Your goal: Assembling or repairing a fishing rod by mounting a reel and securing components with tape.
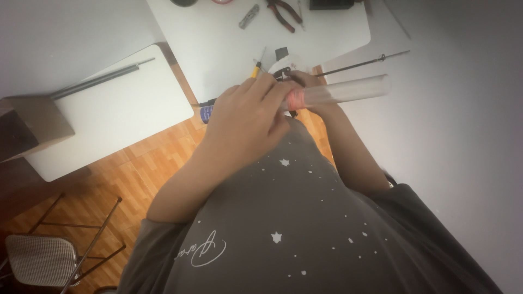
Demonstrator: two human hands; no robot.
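Fingers of the left hand (pixel 248 117) curl over the orange-banded end of a clear tube (pixel 343 91), hiding what lies beneath. Most of the right hand (pixel 305 81) is covered, its grip unreadable. Pliers (pixel 283 13) on the white worktop (pixel 218 49) are cut off.

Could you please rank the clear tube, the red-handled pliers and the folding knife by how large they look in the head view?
1. clear tube, held in both hands close to the camera, so nearness inflates it.
2. red-handled pliers, on the white table.
3. folding knife, beside them, clearly shorter.
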